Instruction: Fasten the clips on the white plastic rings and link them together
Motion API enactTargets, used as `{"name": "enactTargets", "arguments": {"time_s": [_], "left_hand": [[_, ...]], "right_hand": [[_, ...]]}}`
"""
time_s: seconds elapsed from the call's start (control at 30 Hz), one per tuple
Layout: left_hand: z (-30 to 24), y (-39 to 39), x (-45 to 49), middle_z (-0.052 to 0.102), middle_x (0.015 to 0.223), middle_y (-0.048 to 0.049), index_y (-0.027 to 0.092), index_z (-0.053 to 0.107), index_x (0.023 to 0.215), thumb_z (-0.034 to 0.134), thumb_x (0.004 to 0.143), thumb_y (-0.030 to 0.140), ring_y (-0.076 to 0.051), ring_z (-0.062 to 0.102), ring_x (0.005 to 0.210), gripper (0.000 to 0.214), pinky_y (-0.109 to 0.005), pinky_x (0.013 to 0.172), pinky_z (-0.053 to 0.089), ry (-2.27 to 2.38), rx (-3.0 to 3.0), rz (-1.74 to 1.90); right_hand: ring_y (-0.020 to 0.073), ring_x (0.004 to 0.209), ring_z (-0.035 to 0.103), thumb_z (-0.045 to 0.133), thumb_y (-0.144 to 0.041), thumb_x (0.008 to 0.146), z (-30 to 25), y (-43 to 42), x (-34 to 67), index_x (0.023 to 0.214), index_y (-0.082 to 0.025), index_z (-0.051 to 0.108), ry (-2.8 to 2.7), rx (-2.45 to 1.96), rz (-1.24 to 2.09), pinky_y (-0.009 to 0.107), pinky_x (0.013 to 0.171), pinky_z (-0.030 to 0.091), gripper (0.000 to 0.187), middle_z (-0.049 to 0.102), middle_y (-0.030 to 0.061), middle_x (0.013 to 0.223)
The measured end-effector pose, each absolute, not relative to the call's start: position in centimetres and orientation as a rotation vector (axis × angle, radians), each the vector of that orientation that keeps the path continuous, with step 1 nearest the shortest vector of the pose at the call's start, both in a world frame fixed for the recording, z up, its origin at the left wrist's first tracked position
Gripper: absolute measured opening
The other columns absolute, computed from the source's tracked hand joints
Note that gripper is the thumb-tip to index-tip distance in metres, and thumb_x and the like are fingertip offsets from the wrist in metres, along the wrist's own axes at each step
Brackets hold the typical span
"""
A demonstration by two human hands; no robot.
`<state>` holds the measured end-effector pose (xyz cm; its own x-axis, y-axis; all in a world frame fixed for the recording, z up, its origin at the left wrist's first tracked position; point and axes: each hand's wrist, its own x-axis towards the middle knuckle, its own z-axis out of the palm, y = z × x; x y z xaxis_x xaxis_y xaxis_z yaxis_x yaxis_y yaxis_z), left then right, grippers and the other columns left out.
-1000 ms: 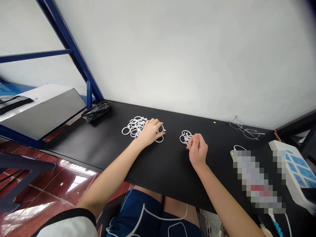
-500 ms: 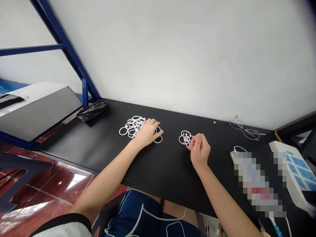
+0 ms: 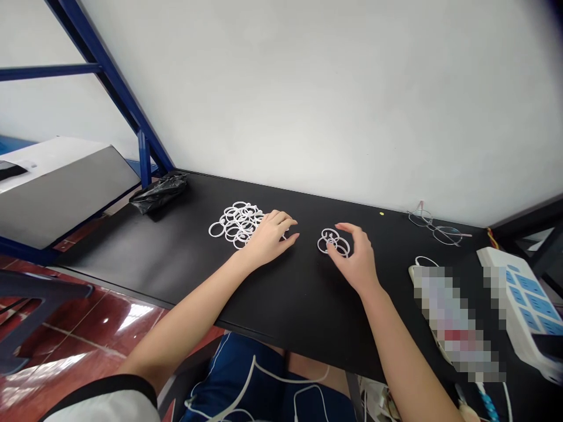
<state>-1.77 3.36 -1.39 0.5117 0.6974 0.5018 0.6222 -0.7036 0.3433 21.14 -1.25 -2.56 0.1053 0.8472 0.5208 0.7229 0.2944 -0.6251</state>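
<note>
A pile of white plastic rings (image 3: 237, 221), each with a small knob or eyelet, lies on the black table. My left hand (image 3: 270, 237) rests at the pile's right edge, thumb and fingers apart. Part of a white ring shows between them, and the palm hides other rings. To the right is a smaller cluster of the same kind of rings (image 3: 326, 241). Over its right side my right hand (image 3: 357, 258) is open, thumb and index finger spread around the cluster. The thumb tip covers part of a ring; whether it touches cannot be told.
A black plastic bag (image 3: 160, 192) lies at the table's far left corner. Eyeglasses (image 3: 446, 235) sit by the wall at right. Nearer are a phone with a blurred screen (image 3: 455, 322) and a white power strip (image 3: 523, 305) with cables. A blue metal frame (image 3: 118, 99) rises at left.
My right hand has gone from a closed fist to open fingers beside the small cluster, whose rings now show more fully. My left hand has shifted slightly right.
</note>
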Motion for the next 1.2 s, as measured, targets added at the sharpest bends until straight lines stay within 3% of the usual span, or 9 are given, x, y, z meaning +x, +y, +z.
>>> {"name": "enactTargets", "arguments": {"time_s": [0.2, 0.6, 0.7, 0.77, 0.83, 1.0, 1.2], "left_hand": [[-1.3, 2.8, -1.2, 0.064, 0.104, -0.0088, 0.017, 0.061, 0.108, 0.052, 0.094, 0.026, -0.023, 0.054, 0.1, 0.019, -0.039, 0.089, 0.047, 1.067, 2.642, 0.964], [-1.3, 2.5, -1.0, 0.065, 0.103, -0.0096, 0.016, 0.063, 0.104, 0.051, 0.095, 0.026, -0.023, 0.055, 0.1, 0.018, -0.039, 0.088, 0.047, 1.038, 2.652, 0.9], [-1.1, 2.2, -0.8, 0.066, 0.102, -0.0098, 0.016, 0.063, 0.109, 0.053, 0.094, 0.029, -0.024, 0.056, 0.1, 0.022, -0.041, 0.089, 0.047, 0.998, 2.568, 0.964], [-0.9, 1.8, -0.5, 0.067, 0.102, -0.009, 0.017, 0.061, 0.115, 0.054, 0.094, 0.032, -0.023, 0.058, 0.1, 0.028, -0.039, 0.089, 0.049, 0.959, 2.398, 1.02], [-0.7, 1.4, -0.1, 0.069, 0.103, -0.0084, 0.017, 0.059, 0.121, 0.054, 0.094, 0.035, -0.021, 0.062, 0.096, 0.033, -0.036, 0.085, 0.051, 0.924, 2.149, 1.011], [-0.7, 1.1, 0.7, 0.072, 0.095, -0.0098, 0.012, 0.066, 0.107, 0.059, 0.09, 0.043, -0.017, 0.068, 0.082, 0.036, -0.03, 0.075, 0.055, 0.751, 1.613, 0.854], [-0.8, 1.6, 0.6, 0.072, 0.084, -0.0087, 0.01, 0.071, 0.098, 0.068, 0.083, 0.045, -0.016, 0.068, 0.079, 0.038, -0.033, 0.081, 0.055, 0.676, 1.388, 0.844]], "right_hand": [[0.0314, 0.117, 0.054, 0.068, -0.036, 0.077, -3.7, -1.2, 21.1, 0.118, -0.025, 0.051, -1.926, -1.58, 0.129, 0.058, 0.11, 0.027, 0.045, 0.062, 0.0084, 0.119], [0.0314, 0.109, 0.058, 0.07, -0.04, 0.078, -3.9, -1.0, 21.0, 0.113, -0.025, 0.056, -1.815, -1.544, 0.144, 0.062, 0.108, 0.026, 0.041, 0.069, 0.0063, 0.109], [0.0285, 0.102, 0.063, 0.074, -0.042, 0.075, -2.9, -1.5, 20.5, 0.106, -0.025, 0.06, -1.736, -1.45, 0.129, 0.057, 0.105, 0.036, 0.038, 0.07, 0.0063, 0.106], [0.0267, 0.1, 0.065, 0.075, -0.042, 0.076, -2.3, -2.0, 20.0, 0.108, -0.024, 0.061, -1.667, -1.372, 0.19, 0.048, 0.095, 0.049, 0.04, 0.069, 0.0079, 0.109], [0.0254, 0.1, 0.067, 0.076, -0.04, 0.075, -2.0, -2.5, 19.6, 0.111, -0.024, 0.06, -1.621, -1.291, 0.244, 0.043, 0.089, 0.054, 0.043, 0.069, 0.0084, 0.11], [0.0234, 0.097, 0.068, 0.079, -0.032, 0.072, -2.3, -2.8, 18.9, 0.113, -0.024, 0.059, -1.604, -1.163, 0.276, 0.041, 0.087, 0.057, 0.046, 0.07, 0.0077, 0.109], [0.0244, 0.1, 0.068, 0.078, -0.035, 0.073, -2.3, -2.6, 19.0, 0.118, -0.024, 0.055, -1.556, -1.122, 0.429, 0.041, 0.083, 0.058, 0.052, 0.07, 0.0098, 0.113]]}}
